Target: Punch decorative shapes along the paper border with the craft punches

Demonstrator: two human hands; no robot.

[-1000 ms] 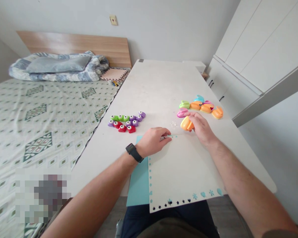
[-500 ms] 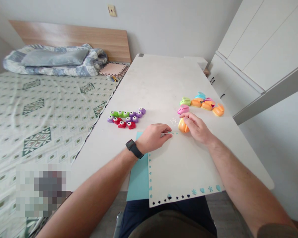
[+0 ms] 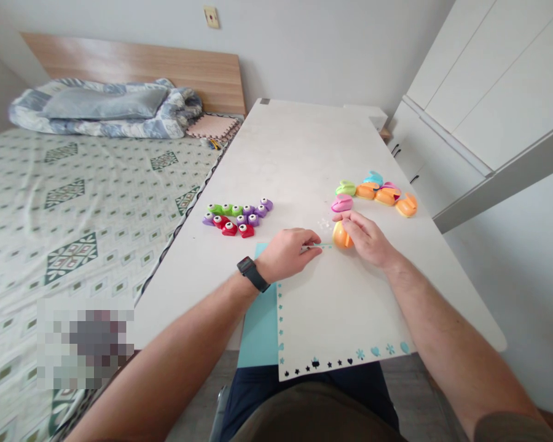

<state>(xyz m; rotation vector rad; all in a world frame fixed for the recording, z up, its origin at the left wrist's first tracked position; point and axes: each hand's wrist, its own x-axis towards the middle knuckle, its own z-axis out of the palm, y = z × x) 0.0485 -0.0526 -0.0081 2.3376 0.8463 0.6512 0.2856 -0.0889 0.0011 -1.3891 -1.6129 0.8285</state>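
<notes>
A sheet of white paper (image 3: 341, 307) lies in front of me, with small stars, hearts and flowers cut through along its left and near edges. Beneath it, a light blue sheet (image 3: 259, 325) shows on the left. My left hand (image 3: 290, 252) pinches the far edge of the white paper between thumb and fingers. An orange paper punch (image 3: 341, 235) sits at that same edge, further right. My right hand (image 3: 368, 239) grips the punch from its right side, with the fingers on top. Tiny white paper bits (image 3: 324, 223) lie just beyond the edge.
Several small purple, green and red punches (image 3: 237, 216) are grouped at left on the white table (image 3: 299, 147). Larger punches (image 3: 373, 189) in orange, green, pink and blue lie at right. A bed (image 3: 120, 178) adjoins the left side; white cabinets (image 3: 479, 92) stand at right.
The view has shifted slightly. Both hands keep their holds on the paper and the orange punch, with hardly any movement.
</notes>
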